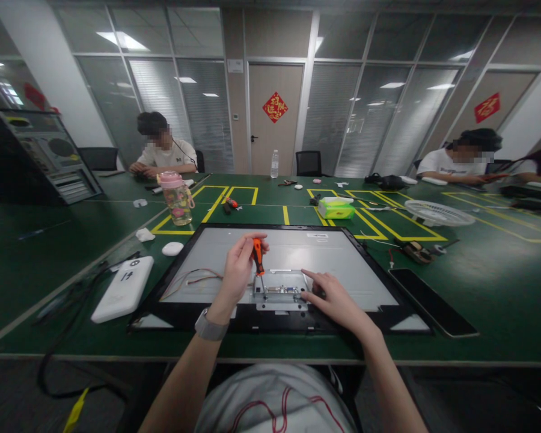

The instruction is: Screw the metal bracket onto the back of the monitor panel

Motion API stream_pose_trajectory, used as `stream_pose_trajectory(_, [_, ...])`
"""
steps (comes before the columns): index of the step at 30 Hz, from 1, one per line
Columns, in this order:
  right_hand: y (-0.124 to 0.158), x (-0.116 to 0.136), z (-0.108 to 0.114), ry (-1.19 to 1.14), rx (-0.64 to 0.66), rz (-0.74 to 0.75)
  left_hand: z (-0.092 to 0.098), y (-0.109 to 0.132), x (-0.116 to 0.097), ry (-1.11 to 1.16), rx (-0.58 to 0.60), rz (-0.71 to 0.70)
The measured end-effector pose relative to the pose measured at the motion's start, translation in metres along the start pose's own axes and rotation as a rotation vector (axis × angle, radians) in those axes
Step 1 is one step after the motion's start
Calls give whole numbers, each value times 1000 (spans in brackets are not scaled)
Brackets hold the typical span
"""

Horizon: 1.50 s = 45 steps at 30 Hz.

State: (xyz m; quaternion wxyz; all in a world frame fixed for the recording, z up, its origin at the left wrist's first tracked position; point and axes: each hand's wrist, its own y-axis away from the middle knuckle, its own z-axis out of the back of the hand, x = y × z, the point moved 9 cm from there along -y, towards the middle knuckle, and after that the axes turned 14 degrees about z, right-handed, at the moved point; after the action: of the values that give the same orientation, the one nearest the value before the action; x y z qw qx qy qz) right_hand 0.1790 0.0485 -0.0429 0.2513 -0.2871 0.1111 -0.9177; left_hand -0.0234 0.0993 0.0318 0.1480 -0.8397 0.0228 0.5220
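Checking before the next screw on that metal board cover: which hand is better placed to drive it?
Left, probably. The left hand already grips the orange screwdriver upright, tip down on the metal cover of the monitor panel. The right hand is empty, fingers resting at the cover's right edge, better suited to steadying.

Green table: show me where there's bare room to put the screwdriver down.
Bare green table lies right of the black phone, below the white fan. Another bare patch lies far left, beyond the white power bank. It is crowded at the metal board, where the left hand holds the screwdriver and the right hand presses.
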Motion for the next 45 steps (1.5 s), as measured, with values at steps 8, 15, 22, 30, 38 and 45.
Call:
stream_pose_trajectory(8, [0, 3, 1, -7, -7, 8, -1, 3, -3, -91, 1, -30])
stream_pose_trajectory(15, [0, 2, 1, 3, -11, 9, 0, 3, -7, -70, -8, -72])
stream_pose_trajectory(22, [0, 4, 2, -8, -10, 1, 1, 3, -2, -121, -10, -41])
stream_pose_trajectory(30, [0, 3, 1, -3, -3, 12, 2, 3, -6, -78, -24, -59])
stream_pose_trajectory(38, [0, 2, 0, -3, -1, 9, 5, 4, -8, -242, -79, -135])
stream_pose_trajectory(45, [0, 2, 1, 3, -10, 14, 2, 2, -3, -100, -26, -44])
